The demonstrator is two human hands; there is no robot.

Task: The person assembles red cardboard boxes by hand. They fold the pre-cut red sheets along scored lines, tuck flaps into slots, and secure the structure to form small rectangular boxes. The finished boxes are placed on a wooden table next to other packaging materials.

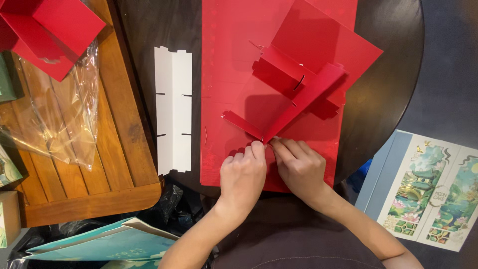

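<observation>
A slotted red card divider (294,92) stands half assembled on a large flat red card sheet (226,60) on the dark round table (393,60). My left hand (242,175) pinches the near end of one red strip between thumb and forefinger. My right hand (297,167) pinches the same joint from the right, fingertips touching the left hand's. The strips cross and slot into each other above my hands.
A white slotted card strip (173,109) lies flat left of the red sheet. A wooden tray (114,149) at left holds crumpled clear plastic (64,114) and a red box (47,30). Illustrated packaging (433,192) lies at right, teal card (107,244) at bottom left.
</observation>
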